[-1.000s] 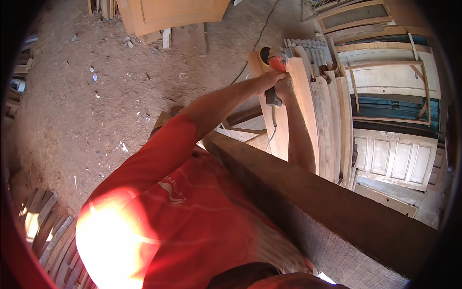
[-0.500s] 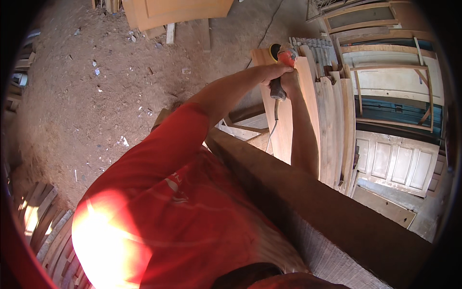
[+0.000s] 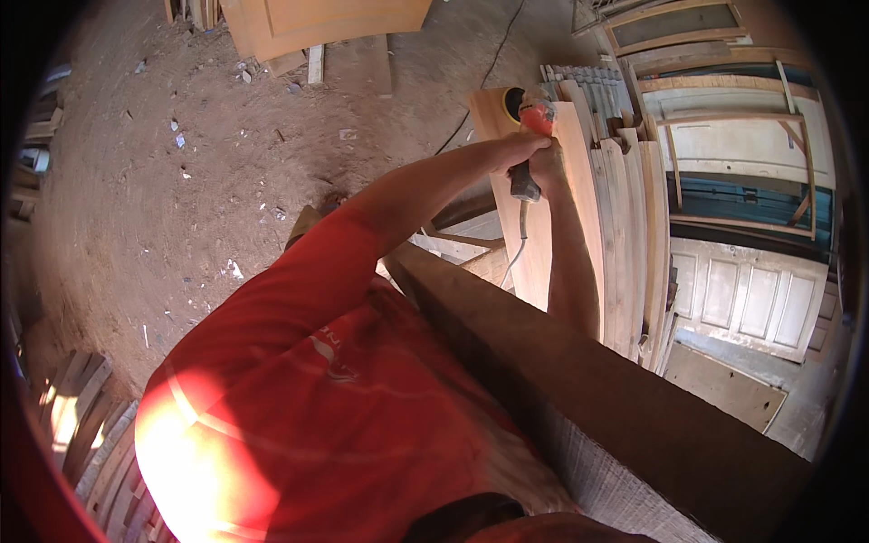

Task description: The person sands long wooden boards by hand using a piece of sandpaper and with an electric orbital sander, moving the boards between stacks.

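Observation:
A red and black angle grinder (image 3: 538, 116) with a round yellow-edged disc (image 3: 513, 104) is held over the far end of a long, pale wooden board (image 3: 536, 249). My left hand (image 3: 520, 152) grips the tool body just behind its red head. Close beside it, my right hand (image 3: 545, 166) is closed around the dark handle, and the fingers of both hands are partly hidden. From the handle's rear a grey cord (image 3: 522, 224) hangs down over the board. Whether the disc touches the wood, I cannot tell.
A thick dark wooden beam (image 3: 579, 362) crosses between my body and the board. More planks (image 3: 625, 244) stand along the board's right side. Old doors and frames (image 3: 747, 290) lie at the right. A wooden panel (image 3: 326, 23) is at the back, and scraps litter the dirt floor.
The grinder and both my hands have come slightly nearer along the board. My grip on the tool looks the same, and the view has shifted a little.

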`<state>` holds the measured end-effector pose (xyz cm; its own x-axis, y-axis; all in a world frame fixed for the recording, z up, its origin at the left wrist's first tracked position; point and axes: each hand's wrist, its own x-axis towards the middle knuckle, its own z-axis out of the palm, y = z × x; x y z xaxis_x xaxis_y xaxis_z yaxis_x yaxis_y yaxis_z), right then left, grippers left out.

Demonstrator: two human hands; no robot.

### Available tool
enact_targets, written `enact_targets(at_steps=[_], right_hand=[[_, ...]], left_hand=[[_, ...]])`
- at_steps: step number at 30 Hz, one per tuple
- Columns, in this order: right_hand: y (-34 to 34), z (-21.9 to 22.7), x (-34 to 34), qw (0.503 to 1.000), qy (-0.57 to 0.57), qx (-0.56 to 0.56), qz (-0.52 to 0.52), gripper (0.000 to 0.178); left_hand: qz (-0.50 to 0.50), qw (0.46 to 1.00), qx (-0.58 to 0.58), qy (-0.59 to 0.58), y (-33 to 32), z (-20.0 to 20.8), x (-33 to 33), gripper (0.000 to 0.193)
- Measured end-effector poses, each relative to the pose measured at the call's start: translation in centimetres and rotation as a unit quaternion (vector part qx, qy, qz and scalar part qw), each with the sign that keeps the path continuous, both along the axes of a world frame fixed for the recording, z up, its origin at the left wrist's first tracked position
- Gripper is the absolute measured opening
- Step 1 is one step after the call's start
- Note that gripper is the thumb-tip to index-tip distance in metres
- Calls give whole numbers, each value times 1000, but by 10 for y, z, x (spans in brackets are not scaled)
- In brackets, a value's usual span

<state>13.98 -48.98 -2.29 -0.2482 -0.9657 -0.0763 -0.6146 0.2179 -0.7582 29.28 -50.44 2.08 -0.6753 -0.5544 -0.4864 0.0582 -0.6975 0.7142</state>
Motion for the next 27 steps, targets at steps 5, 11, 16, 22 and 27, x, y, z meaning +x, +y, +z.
enact_targets(at_steps=[5,11,16,22,27], right_hand=[[-12,20,15,999,-12,47,8,31],[-20,34,42,994,53,27,88,31],[-16,26,28,994,36,44,96,37],[9,-3,31,993,82,9,81,41],[41,-21,-3,994,95,-40,41,41]], left_hand=[[9,1000,19,13,-15,-10,2,67],[68,998,12,-14,-26,-30,10,61],[90,996,-5,-8,-14,-29,5,62],[66,997,7,39,21,-22,34,62],[1,999,-20,40,39,-21,15,62]])
